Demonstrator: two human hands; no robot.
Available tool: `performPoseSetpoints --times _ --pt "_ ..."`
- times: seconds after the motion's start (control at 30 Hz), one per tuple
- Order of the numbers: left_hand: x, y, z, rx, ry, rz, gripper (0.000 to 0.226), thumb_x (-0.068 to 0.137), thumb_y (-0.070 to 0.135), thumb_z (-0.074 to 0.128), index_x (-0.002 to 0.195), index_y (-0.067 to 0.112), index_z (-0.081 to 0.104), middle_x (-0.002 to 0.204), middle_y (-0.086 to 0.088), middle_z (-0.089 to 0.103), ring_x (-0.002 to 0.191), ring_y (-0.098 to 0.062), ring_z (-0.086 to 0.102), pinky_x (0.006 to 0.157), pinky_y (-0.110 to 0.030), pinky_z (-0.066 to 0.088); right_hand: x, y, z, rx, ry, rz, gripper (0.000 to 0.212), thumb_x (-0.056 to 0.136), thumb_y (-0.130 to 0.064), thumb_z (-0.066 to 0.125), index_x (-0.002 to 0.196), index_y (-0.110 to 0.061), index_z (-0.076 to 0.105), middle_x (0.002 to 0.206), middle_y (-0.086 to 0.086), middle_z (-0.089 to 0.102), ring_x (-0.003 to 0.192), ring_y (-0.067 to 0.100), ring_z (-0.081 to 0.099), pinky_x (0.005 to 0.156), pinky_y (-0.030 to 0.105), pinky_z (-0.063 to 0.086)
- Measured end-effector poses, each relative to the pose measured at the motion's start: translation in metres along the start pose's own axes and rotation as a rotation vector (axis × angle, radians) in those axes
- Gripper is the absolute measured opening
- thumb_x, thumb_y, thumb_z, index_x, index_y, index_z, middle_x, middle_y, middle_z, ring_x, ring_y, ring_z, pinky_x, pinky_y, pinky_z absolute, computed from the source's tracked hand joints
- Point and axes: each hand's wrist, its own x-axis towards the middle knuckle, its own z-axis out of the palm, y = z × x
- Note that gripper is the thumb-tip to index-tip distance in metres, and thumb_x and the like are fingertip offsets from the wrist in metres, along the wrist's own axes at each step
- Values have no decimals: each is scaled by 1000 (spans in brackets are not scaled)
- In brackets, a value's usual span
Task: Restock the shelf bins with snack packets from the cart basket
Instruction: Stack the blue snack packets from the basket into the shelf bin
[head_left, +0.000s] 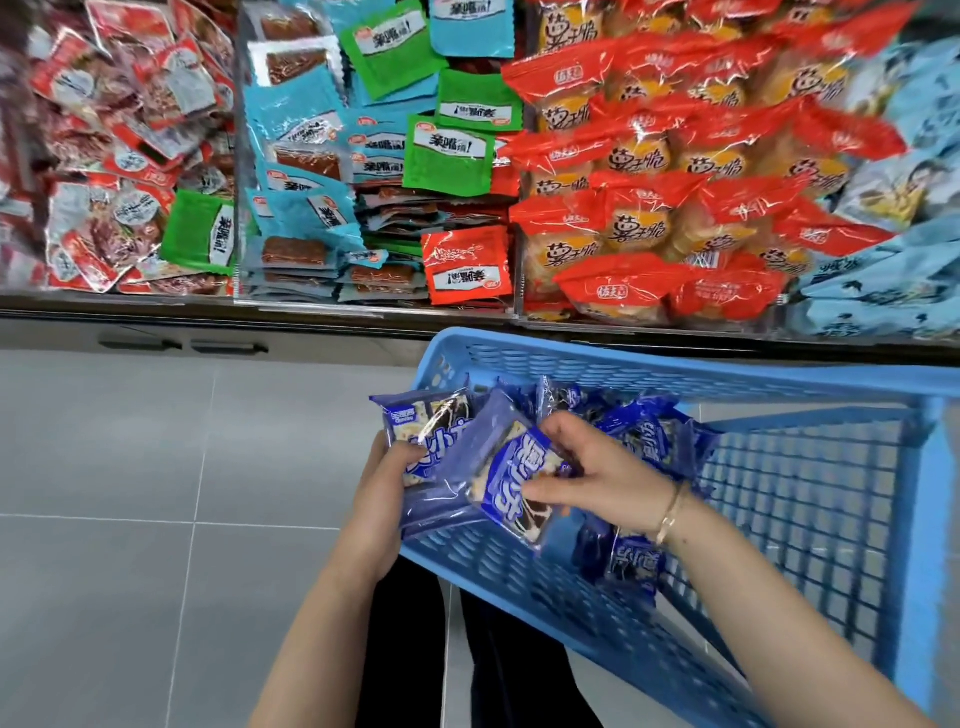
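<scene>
From the head camera, a blue plastic basket (675, 370) sits low and right, just in front of the shelf bins (379, 306). The left hand (384, 488) is at the basket's near left corner, fingers curled under and thumb pressed on top of a small bundle of dark blue snack packets (434, 423), held above the rim. The right hand (597, 467), with a thin bracelet (670, 513) on its wrist, pinches one more blue packet (511, 486) between thumb and fingertips, and that packet leans against the bundle. More of the same packets (638, 564) lie loose inside the basket.

Above, clear dividers split the bins: red packets (119, 130) at left, blue and green ones (363, 156) in the middle, red-and-orange ones (675, 171) further right, pale blue ones (893, 291) at the edge. Grey floor tiles (156, 467) lie below.
</scene>
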Motion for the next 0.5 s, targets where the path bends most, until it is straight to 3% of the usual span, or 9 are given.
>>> performPoseSetpoints --times 0.07,0.2,0.3,0.33,0.4,0.43,0.5 --pt "5 4 -6 143 8 58 20 89 11 47 99 25 58 90 -3 73 79 -25 70 72 -37 53 -5 -3 -14 -173 -61 -55 35 78 -20 73 106 -30 54 105 -9 61 90 1 57 79 14 45" --pt "-3 9 -17 382 -146 115 29 71 28 54 99 36 60 97 11 71 89 -9 67 74 -25 46 -4 -15 -22 -301 -132 -126 41 76 -14 73 99 -44 56 100 0 64 71 5 54 70 21 46" --pt "-3 12 3 555 -299 6 34 73 33 55 107 32 60 111 8 69 111 -13 60 86 -28 45 4 -20 -18 -152 -72 -138 45 74 -14 77 106 -36 52 90 -11 56 76 0 51 76 19 44" --pt "-3 10 2 577 -374 15 27 85 28 53 111 22 60 118 -3 66 117 -19 57 89 -26 44 7 -22 -14 -69 -37 -143 45 74 -11 77 106 -32 52 88 -12 54 78 -3 50 78 18 43" --pt "-3 -2 -7 539 -340 26 21 99 14 47 112 3 59 117 -23 61 120 -24 51 84 -21 43 13 -23 -2 35 54 -166 45 74 -7 76 105 -28 53 91 -11 53 84 0 51 82 18 43" --pt "-1 -8 -7 491 -310 31 25 97 15 51 118 2 56 121 -22 60 121 -24 51 86 -22 43 15 -23 4 53 104 -189 44 73 -5 76 104 -26 54 94 -10 53 87 1 52 83 18 44" --pt "-9 -5 -1 420 -354 -9 53 78 27 71 124 12 51 123 -9 65 115 -18 60 89 -23 48 20 -22 16 76 184 -241 43 70 -4 78 102 -23 57 99 -7 52 91 2 52 83 17 45"
